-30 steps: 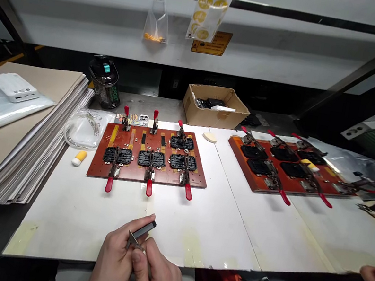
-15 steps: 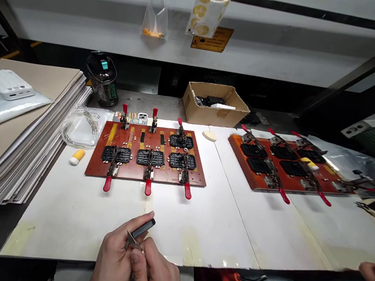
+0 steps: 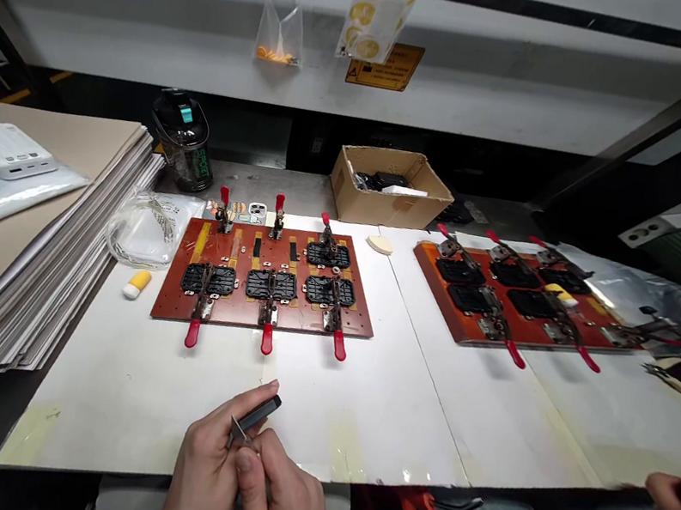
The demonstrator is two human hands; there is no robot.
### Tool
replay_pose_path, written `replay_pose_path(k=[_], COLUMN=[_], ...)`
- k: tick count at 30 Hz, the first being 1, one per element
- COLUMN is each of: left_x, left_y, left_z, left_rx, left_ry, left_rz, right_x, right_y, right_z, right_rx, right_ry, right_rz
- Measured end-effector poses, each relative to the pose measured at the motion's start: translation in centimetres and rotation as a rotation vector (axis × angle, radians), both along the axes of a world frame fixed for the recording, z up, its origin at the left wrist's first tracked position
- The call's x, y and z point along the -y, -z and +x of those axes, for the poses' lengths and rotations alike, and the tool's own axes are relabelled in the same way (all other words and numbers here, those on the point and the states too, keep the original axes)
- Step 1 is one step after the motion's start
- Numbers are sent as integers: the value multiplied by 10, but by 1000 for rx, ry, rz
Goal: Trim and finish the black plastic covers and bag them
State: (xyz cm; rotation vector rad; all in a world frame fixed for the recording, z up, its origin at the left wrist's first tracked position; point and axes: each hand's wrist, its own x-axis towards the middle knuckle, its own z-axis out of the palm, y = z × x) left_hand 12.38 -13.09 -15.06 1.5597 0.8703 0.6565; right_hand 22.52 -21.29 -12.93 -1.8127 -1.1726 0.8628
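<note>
Both my hands meet at the near edge of the white table sheet [image 3: 147, 397]. My left hand [image 3: 206, 468] pinches a small flat black part [image 3: 259, 413] between thumb and forefinger, tilted up to the right. My right hand [image 3: 286, 503] is closed on thin metal tweezers [image 3: 240, 435], whose tip touches the lower end of the black part. Farther back lies a red-brown jig board [image 3: 362, 320] with black parts under red-handled clamps.
A second jig board [image 3: 464, 332] lies to the right, where another person's hand [image 3: 674, 502] rests at the table edge. A stack of grey boards [image 3: 50, 276], a cardboard box [image 3: 384, 184], a dark jar [image 3: 185, 138] and a clear bag [image 3: 146, 227] stand around.
The view has drifted slightly, so everything sits a little lower left. My hands keep the same grip on the black part and tweezers.
</note>
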Motion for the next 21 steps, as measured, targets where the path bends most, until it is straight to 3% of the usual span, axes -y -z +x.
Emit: replay_pose_path(k=[13,17,21], left_x=[1,1,-1], left_y=[-5,-5,-2], left_z=[1,1,1], left_rx=[23,10,-7], left_ry=[-77,-117,-108], left_rz=[76,127,155], right_x=[-1,-3,-4], right_y=[-10,-3,2], right_z=[8,29,41], right_rx=[0,-134,-332], right_ry=[82,204,303], right_rz=[8,-73,-47])
